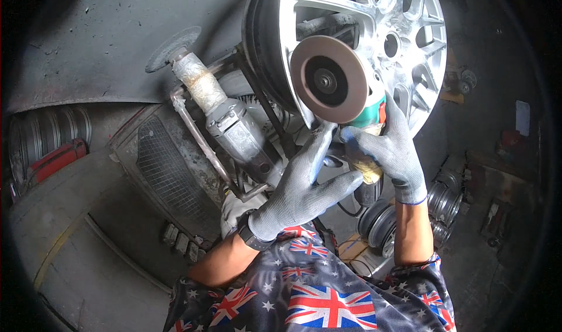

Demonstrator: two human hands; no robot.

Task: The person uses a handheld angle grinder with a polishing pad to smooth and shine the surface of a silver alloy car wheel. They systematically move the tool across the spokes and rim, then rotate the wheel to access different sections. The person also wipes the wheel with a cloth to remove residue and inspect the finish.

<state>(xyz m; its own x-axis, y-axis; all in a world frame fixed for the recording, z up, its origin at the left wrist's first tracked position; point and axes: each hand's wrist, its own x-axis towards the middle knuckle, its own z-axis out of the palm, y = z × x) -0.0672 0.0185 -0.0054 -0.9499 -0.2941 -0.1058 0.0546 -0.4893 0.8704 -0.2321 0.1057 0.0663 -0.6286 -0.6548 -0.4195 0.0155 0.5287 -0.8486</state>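
Angle grinder [369,114], in right hand [391,148], near left hand [301,191]

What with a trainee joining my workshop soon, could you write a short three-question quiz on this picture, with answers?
1. Multiple choice: on which wrist is the black band worn?
A) the left
B) the right
C) both

2. True or false: the gloved right hand holds the green power tool.

3. Fill in the blank: in this view, the round disc overlaps a silver, spoked ____.

Key:
1. A
2. True
3. wheel
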